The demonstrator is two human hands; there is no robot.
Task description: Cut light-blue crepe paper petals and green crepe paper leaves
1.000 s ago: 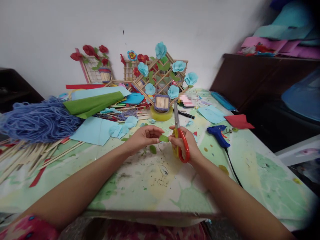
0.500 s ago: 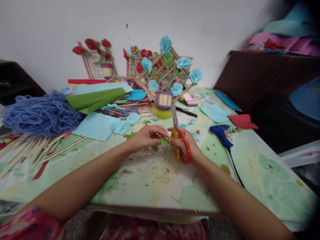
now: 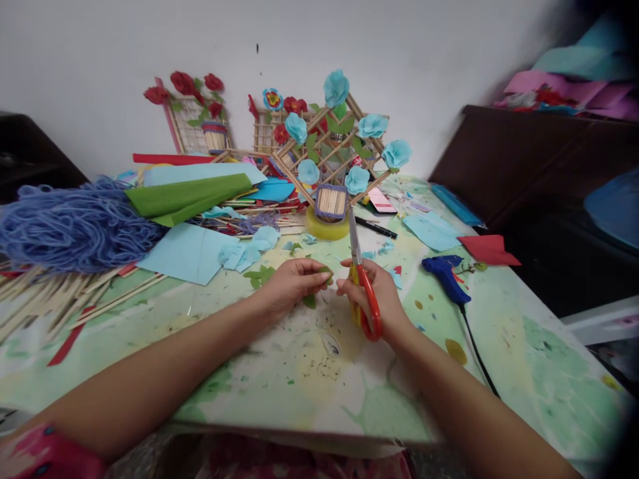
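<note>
My left hand (image 3: pixel 294 281) pinches a small green paper leaf (image 3: pixel 327 271) at its fingertips, just above the table. My right hand (image 3: pixel 375 298) grips a pair of scissors with red and yellow handles (image 3: pixel 363 293), blades closed and pointing away from me. The two hands almost touch at the leaf. More green leaf cut-outs (image 3: pixel 259 274) lie on the table (image 3: pixel 309 372) by my left hand, and one lies under it (image 3: pixel 309 301).
A blue glue gun (image 3: pixel 444 274) with a black cord lies to the right. Blue yarn (image 3: pixel 70 226), wooden sticks (image 3: pixel 54 299), green (image 3: pixel 184 196) and blue paper sheets (image 3: pixel 184 253) crowd the left. A stick lattice with blue paper flowers (image 3: pixel 339 150), a tape roll (image 3: pixel 327 227) and a black pen (image 3: pixel 377 228) stand behind.
Both hands have shifted slightly and the green leaf is drawn further into my left fingertips. The scissors stay in my right hand, blades still closed.
</note>
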